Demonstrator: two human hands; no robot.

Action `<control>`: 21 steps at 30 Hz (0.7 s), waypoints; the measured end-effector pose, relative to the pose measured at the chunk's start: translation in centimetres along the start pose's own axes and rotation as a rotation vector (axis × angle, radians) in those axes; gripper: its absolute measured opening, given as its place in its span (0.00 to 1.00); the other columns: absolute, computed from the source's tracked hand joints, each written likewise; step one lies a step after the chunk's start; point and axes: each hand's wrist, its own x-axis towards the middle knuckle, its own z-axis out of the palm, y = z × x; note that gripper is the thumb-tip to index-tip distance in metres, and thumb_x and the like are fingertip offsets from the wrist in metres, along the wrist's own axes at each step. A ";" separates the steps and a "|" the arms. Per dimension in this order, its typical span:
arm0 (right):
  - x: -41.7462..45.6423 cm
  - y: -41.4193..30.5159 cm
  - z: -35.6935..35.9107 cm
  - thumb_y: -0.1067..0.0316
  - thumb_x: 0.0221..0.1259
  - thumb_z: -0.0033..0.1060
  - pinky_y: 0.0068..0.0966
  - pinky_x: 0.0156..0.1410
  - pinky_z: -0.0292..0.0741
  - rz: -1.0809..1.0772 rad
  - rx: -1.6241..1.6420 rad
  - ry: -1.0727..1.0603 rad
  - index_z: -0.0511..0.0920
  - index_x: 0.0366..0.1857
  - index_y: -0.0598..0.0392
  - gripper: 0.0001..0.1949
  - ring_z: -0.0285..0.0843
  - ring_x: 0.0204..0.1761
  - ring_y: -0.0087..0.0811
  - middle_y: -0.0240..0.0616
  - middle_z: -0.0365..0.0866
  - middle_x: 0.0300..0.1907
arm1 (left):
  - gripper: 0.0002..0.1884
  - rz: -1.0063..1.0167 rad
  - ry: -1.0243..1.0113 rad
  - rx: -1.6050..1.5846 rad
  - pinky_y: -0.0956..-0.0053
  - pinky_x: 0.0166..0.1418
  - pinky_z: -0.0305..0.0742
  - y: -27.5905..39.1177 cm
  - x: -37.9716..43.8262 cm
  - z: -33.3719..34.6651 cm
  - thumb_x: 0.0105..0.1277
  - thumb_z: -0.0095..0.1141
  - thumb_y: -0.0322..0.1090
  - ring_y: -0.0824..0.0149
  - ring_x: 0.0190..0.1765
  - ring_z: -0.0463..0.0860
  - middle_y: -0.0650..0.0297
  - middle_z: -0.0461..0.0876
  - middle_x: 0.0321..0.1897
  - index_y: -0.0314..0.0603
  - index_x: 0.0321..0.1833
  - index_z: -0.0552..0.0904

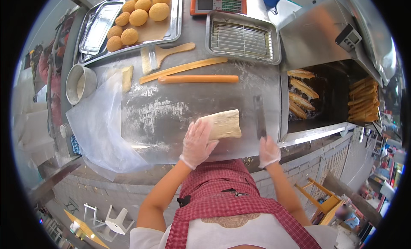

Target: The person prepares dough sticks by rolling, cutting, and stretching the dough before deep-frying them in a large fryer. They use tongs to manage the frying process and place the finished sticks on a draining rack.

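Observation:
A flat, pale slab of dough [226,124] lies on the floured metal worktop [205,96]. My left hand [198,141], in a clear plastic glove, rests at the slab's left end with its fingers over the edge. In my gloved right hand [269,150] is the handle of a broad-bladed knife or scraper [259,115]; its blade is blurred and points away from me, to the right of the dough and apart from it. Beyond the dough lie an orange rolling pin [198,79] and a flat wooden stick [183,70].
A fryer [327,101] with several dough sticks [300,104] adjoins the worktop's right side; fried sticks [363,99] fill a rack beyond. Plastic sheeting [102,127], a metal pot [81,83], a brush [167,54], a tray of round pastries [138,17], a wire-rack tray [243,37] and a scale [218,4] surround it.

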 end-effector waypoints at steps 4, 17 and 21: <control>-3.7 -2.6 6.3 0.53 0.80 0.45 0.54 0.60 0.81 -0.038 0.198 0.089 0.76 0.74 0.46 0.24 0.87 0.53 0.62 0.55 0.88 0.55 | 0.60 0.083 -0.141 0.044 0.46 0.91 0.39 1.6 5.4 4.4 0.60 0.70 0.65 0.41 0.90 0.48 0.45 0.54 0.88 0.32 0.87 0.57; -0.2 -4.5 1.3 0.56 0.79 0.47 0.54 0.60 0.81 -0.019 0.203 0.108 0.72 0.78 0.45 0.26 0.87 0.55 0.60 0.54 0.88 0.57 | 0.54 0.070 -0.228 0.221 0.40 0.90 0.39 -1.6 3.9 2.4 0.61 0.66 0.68 0.47 0.90 0.52 0.56 0.57 0.89 0.44 0.85 0.66; -1.0 -4.9 1.0 0.57 0.78 0.47 0.53 0.60 0.81 -0.083 0.282 0.164 0.72 0.77 0.46 0.26 0.86 0.55 0.62 0.57 0.88 0.55 | 0.53 0.159 -0.187 0.289 0.42 0.90 0.40 -4.5 3.5 1.7 0.62 0.66 0.69 0.48 0.89 0.54 0.57 0.59 0.88 0.44 0.85 0.66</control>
